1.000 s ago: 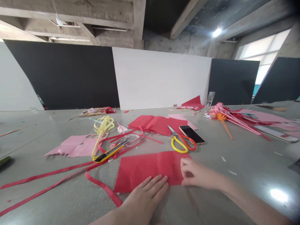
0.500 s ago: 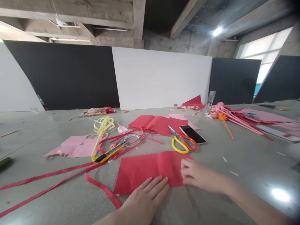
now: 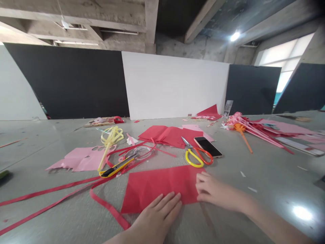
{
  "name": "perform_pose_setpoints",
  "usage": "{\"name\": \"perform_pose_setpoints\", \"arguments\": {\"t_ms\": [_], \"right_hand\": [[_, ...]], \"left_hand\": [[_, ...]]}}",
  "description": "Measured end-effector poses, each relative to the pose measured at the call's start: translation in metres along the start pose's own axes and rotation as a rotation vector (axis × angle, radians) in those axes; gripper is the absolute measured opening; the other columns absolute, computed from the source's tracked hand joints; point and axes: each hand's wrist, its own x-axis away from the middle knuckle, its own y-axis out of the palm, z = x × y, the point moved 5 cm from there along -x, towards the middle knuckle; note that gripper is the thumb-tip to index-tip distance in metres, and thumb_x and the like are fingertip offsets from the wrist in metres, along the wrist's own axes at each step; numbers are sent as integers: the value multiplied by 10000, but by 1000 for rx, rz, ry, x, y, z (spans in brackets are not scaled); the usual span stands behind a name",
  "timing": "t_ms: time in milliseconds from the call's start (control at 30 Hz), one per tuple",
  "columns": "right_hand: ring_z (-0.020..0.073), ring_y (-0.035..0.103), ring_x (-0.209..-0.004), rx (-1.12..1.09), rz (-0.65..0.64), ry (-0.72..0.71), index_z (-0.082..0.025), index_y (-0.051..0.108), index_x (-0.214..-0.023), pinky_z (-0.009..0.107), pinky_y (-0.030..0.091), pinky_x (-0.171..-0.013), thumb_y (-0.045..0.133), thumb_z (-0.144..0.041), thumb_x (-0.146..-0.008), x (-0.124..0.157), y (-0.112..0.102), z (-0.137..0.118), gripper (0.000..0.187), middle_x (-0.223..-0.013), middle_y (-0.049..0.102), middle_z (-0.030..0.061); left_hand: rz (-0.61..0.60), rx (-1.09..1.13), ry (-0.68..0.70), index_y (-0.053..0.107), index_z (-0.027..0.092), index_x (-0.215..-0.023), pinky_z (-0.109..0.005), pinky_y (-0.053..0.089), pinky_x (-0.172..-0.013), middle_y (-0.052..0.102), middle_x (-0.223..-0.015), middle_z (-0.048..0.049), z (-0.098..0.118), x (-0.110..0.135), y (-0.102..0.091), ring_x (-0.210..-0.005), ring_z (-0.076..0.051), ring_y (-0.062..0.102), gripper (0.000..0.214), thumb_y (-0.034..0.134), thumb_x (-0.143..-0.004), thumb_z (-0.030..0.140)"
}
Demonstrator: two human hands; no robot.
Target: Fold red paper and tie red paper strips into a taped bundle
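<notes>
A red sheet of paper (image 3: 152, 183) with faint creases lies on the grey table right in front of me. My left hand (image 3: 158, 211) rests flat across its near edge, fingers stretched out. At the sheet's right end, my right hand (image 3: 207, 188) has its fingers curled together over the edge; the thumb is mostly hidden. Just beyond the sheet are scissors (image 3: 196, 154) with one yellow and one red handle, blades partly apart. A yellow and black utility knife (image 3: 118, 168) lies past the sheet's left end.
A phone (image 3: 208, 146) lies beside the scissors, near more red paper (image 3: 165, 135). Red strips (image 3: 109, 205), cut pink paper (image 3: 78, 159) and a yellow looped ribbon (image 3: 111, 137) are at left. Pink and orange strips (image 3: 241, 125) lie far right. Upright panels (image 3: 177, 84) close off the back.
The red sheet looks a little flatter, and its left end has shifted slightly left and nearer to me. Both hands stay in nearly the same places.
</notes>
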Motion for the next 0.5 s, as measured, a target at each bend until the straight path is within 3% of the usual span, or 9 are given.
{"name": "perform_pose_setpoints", "arguments": {"t_ms": [267, 500], "right_hand": [[148, 454, -783, -64, 37, -18, -169, 517, -595, 262, 352, -699, 582, -337, -788, -3, 1, 5, 265, -794, 487, -8], [141, 455, -807, -195, -42, 18, -170, 534, -603, 256, 347, -731, 578, -384, -771, -1, 1, 18, 275, -826, 472, -7]], "left_hand": [[39, -7, -38, 196, 148, -1354, -451, 191, -1029, 123, -1400, -84, -3, 1, 4, -1277, -273, 145, 641, 367, -848, 502], [-17, -108, -59, 145, 129, -1359, -443, 197, -1025, 61, -1403, -59, -4, -1, 10, -1286, -245, 107, 549, 369, -869, 233]]}}
